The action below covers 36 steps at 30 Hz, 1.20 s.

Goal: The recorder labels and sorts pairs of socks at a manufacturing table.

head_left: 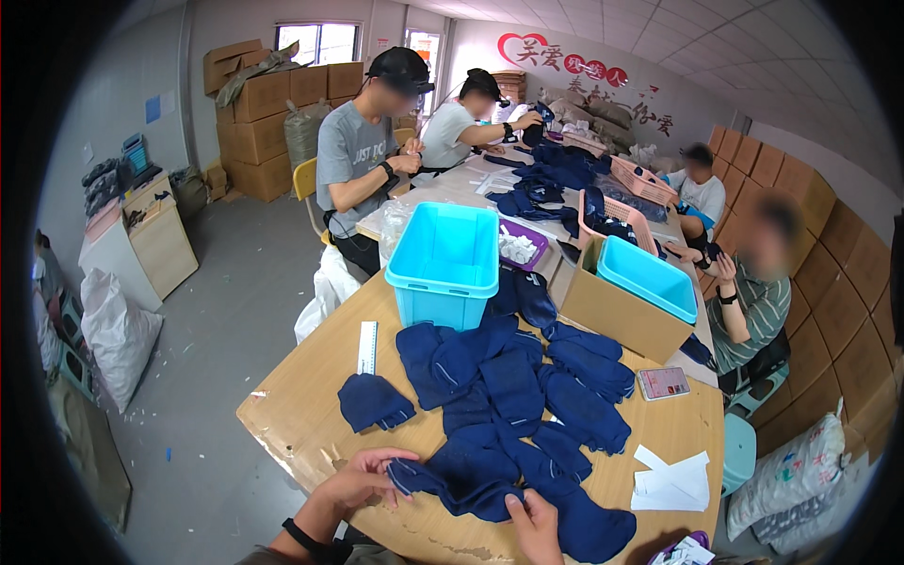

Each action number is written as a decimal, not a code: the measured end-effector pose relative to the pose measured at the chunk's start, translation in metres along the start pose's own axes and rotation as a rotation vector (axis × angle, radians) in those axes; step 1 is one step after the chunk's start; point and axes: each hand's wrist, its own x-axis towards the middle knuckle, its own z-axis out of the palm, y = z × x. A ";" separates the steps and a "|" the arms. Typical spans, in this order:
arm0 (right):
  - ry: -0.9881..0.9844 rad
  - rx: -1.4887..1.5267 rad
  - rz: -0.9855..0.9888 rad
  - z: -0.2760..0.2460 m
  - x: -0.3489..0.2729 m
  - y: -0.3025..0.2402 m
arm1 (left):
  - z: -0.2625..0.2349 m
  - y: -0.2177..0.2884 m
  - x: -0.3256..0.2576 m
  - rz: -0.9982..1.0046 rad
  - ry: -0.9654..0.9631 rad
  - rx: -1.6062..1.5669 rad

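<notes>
My left hand [365, 478] grips one end of a navy blue sock [461, 488], an end edged with a pale line. The other end is pinched between thumb and fingers of my right hand [535, 524]. Between them the sock sags just above the near edge of the wooden table [311, 388]. Beyond it lies a loose pile of navy socks [513, 384], some overlapping and some folded. Apart from the pile, to the left, a folded navy sock [375, 403] touches a white ruler [367, 347].
A turquoise bin [443, 306] stands behind the pile. Right of it, a cardboard box [617, 311] holds another turquoise bin [650, 273]. A phone [664, 383] and white paper strips [670, 480] lie at right. Several people sit farther along the tables; stacked cartons [829, 282] line the right.
</notes>
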 end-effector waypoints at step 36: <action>-0.049 0.056 0.132 0.003 0.006 0.006 | -0.004 -0.006 0.002 -0.157 0.111 0.070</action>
